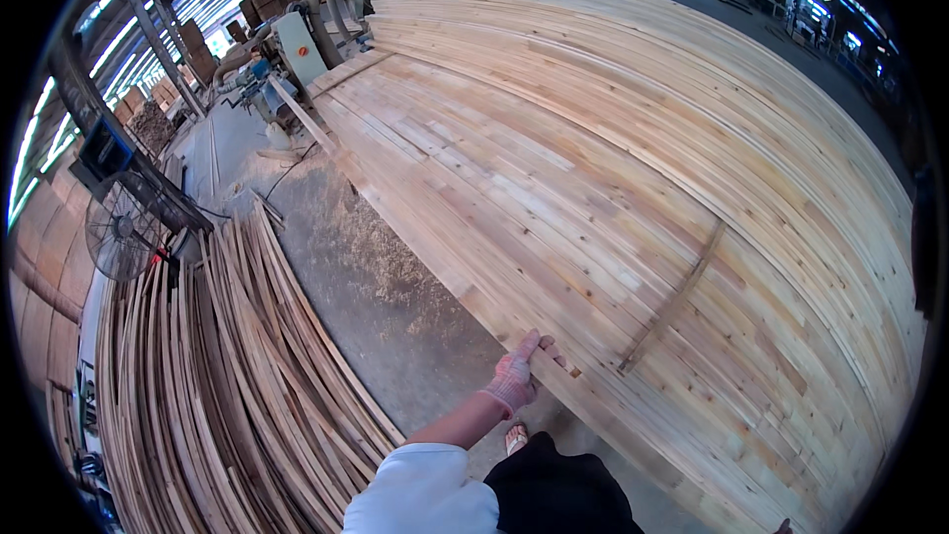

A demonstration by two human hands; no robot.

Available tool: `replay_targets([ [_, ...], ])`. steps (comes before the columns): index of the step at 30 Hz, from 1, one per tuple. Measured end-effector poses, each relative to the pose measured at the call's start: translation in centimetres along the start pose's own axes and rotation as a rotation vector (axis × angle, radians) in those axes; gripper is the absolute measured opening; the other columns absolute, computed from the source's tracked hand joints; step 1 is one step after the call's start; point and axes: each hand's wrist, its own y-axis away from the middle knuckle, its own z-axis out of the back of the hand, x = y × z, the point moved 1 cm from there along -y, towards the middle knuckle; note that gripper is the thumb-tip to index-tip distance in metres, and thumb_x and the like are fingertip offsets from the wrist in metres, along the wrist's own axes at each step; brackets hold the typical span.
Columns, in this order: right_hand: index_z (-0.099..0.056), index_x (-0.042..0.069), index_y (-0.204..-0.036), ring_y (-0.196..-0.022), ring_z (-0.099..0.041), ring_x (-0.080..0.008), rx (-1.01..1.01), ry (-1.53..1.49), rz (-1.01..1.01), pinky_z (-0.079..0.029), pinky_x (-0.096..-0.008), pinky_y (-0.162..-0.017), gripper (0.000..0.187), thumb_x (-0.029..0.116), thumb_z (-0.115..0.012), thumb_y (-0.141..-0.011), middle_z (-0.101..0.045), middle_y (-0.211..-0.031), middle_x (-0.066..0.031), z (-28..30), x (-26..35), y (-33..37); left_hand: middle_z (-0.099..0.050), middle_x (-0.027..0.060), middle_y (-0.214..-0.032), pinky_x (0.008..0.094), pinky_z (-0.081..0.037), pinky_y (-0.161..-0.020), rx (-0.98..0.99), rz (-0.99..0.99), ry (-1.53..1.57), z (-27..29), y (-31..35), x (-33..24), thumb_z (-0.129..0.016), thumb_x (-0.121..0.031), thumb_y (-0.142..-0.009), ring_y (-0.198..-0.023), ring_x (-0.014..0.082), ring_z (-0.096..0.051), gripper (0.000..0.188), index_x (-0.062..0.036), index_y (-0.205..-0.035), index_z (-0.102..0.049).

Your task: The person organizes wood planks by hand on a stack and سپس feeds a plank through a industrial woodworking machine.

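Note:
My left hand point(515, 376), in a pale pinkish work glove, grips the near long edge of a light wooden board point(465, 292). Its fingertips show on top of the wood, beside a small dark mark in the surface. This board lies along the near side of a broad stack of pale planks point(534, 188). A thin wooden strip point(677, 297) lies crosswise on the stack. At the lower right rim, a small dark tip point(786, 526) touches the planks; it seems to be part of my right hand, whose fingers are otherwise out of view.
Long narrow strips point(227, 366) are heaped on the floor at left. Behind them stands a fan point(124, 227) by a post. Sawdust point(371, 247) covers the floor between heap and stack. A machine with a pale control box point(300, 47) stands at the far end.

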Motion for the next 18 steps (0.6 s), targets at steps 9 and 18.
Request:
replay_targets([
  [9, -0.069, 0.003, -0.090, -0.077, -0.067, -0.0325, 0.315, -0.375, -0.345, -0.053, -0.0435, -0.068, 0.049, 0.051, -0.056, -0.091, -0.069, -0.078, -0.0151, 6.1, 23.4, -7.0, -0.063, 0.0094, -0.085, 0.0407, -0.056, -0.075, 0.050, -0.272, -0.060, 3.5, -6.7, -16.3, -0.053, -0.036, -0.097, -0.075, 0.0242, -0.063, 0.038, 0.0004, -0.106, -0.058],
  [18, -0.066, 0.006, -0.076, -0.066, -0.065, -0.0324, 0.310, -0.639, -0.094, -0.051, -0.0432, -0.066, 0.044, 0.044, -0.051, -0.090, -0.064, -0.064, -0.0163, 2.6, 42.2, -10.5, -0.063, 0.0058, -0.113, 0.0296, -0.050, -0.075, 0.385, 0.044, -0.496, 10.1, -6.9, -12.1, -0.046, -0.044, -0.098, -0.088, 0.0137, -0.060, 0.047, -0.0062, -0.126, -0.051],
])
